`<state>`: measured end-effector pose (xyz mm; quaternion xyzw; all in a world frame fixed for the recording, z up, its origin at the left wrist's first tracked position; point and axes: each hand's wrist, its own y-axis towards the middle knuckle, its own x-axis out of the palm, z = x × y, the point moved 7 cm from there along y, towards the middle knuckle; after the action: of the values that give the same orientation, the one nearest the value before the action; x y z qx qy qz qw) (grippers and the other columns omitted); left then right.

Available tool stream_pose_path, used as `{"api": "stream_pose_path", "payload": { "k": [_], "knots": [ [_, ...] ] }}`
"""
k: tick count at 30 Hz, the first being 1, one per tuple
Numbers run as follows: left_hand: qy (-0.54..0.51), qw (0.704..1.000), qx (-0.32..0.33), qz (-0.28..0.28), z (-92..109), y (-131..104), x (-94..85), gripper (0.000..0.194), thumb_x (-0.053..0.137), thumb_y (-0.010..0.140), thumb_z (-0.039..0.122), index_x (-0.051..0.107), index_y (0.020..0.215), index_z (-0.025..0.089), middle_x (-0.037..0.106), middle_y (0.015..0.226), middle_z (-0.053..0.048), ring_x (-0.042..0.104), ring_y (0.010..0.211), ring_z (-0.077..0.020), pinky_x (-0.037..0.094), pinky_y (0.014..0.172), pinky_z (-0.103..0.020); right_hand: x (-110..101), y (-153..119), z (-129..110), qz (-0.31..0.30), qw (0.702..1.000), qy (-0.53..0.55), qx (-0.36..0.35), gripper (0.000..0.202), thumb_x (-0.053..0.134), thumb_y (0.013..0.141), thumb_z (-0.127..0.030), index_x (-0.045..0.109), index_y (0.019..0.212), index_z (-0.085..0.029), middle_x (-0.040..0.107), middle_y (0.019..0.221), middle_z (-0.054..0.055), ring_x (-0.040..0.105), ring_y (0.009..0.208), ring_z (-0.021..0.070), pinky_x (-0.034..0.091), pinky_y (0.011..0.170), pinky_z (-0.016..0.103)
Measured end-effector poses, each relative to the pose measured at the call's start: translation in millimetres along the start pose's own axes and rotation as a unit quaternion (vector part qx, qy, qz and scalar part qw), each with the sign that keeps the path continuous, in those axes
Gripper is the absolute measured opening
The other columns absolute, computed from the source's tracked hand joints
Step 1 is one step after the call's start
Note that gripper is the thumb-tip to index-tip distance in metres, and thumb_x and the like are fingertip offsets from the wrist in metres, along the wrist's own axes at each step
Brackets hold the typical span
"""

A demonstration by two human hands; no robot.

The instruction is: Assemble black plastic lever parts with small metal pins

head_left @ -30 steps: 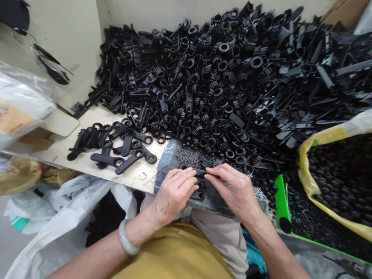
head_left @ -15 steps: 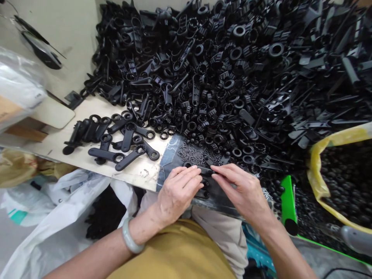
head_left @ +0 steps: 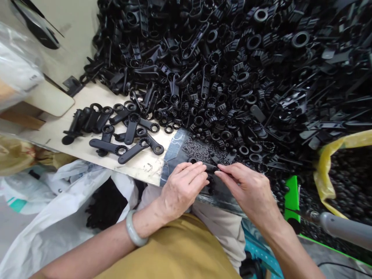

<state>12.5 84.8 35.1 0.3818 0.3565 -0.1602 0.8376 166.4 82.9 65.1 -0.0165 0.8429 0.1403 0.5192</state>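
My left hand, with a pale bangle on its wrist, rests over the dark work surface at the table's front edge. Its fingers are pressed together and cover part of a black piece. Beside it on the right, my right hand pinches the end of a small black part between thumb and fingertips. Just behind the hands lies a scatter of tiny dark pieces. To the left, several black lever-shaped parts with ring ends lie on the pale board.
A large heap of black plastic parts covers the back and right. At the right are a green piece, a yellow-rimmed bag of dark round pieces and a grey tool. White bags hang at the front left.
The view has shifted slightly, and the grey tool shows more at the right. Both hands keep nearly the same pose over the dark surface.
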Motion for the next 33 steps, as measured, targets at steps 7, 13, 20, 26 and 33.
{"api": "stream_pose_path", "payload": {
  "k": [7,13,20,26,33],
  "knots": [
    [-0.003,1.000,0.000,-0.001,-0.8,-1.0,1.4,0.014,0.058,0.101,0.017,0.068,0.111,0.015,0.076,0.123,-0.010,0.070,0.121,-0.0224,0.052,0.103,-0.039,3.8,4.6,1.6,-0.017,0.999,-0.039,0.031,0.025,0.057,0.103,-0.033,0.078,0.100,-0.019,0.080,0.092,0.006,0.077,0.077,0.0224,0.059,0.069,0.034],
    [-0.006,1.000,-0.002,0.003,-1.9,-0.9,2.3,0.016,0.057,0.101,0.017,0.070,0.110,0.017,0.077,0.122,-0.010,0.071,0.118,-0.0230,0.052,0.102,-0.040,9.0,-3.0,0.7,0.029,0.997,-0.025,0.073,0.025,0.056,0.103,-0.033,0.078,0.104,-0.020,0.081,0.096,0.008,0.077,0.081,0.0225,0.060,0.074,0.034],
    [-0.004,1.000,-0.002,0.020,-2.5,1.6,0.7,0.017,0.056,0.101,0.018,0.070,0.111,0.017,0.078,0.119,-0.010,0.074,0.112,-0.0243,0.054,0.098,-0.042,13.4,-3.3,4.1,0.038,0.994,0.009,0.105,0.022,0.060,0.100,-0.032,0.078,0.101,-0.020,0.081,0.096,0.007,0.077,0.082,0.0228,0.058,0.074,0.034],
    [-0.069,0.996,-0.023,0.049,-0.1,8.5,-13.4,0.014,0.059,0.100,0.018,0.069,0.110,0.018,0.080,0.108,-0.007,0.076,0.102,-0.0210,0.056,0.092,-0.038,14.0,-8.1,6.4,0.063,0.992,0.042,0.102,0.024,0.059,0.100,-0.033,0.078,0.107,-0.019,0.080,0.095,0.008,0.075,0.080,0.0214,0.057,0.074,0.033],
    [-0.223,0.963,-0.151,0.014,-1.7,12.5,-20.2,0.015,0.066,0.097,0.022,0.074,0.109,0.022,0.080,0.101,-0.003,0.075,0.089,-0.0178,0.061,0.081,-0.030,7.5,-17.7,14.4,0.072,0.978,0.138,0.137,0.027,0.062,0.098,-0.035,0.076,0.115,-0.021,0.080,0.094,0.007,0.075,0.075,0.0195,0.060,0.068,0.030]
  ]
}}
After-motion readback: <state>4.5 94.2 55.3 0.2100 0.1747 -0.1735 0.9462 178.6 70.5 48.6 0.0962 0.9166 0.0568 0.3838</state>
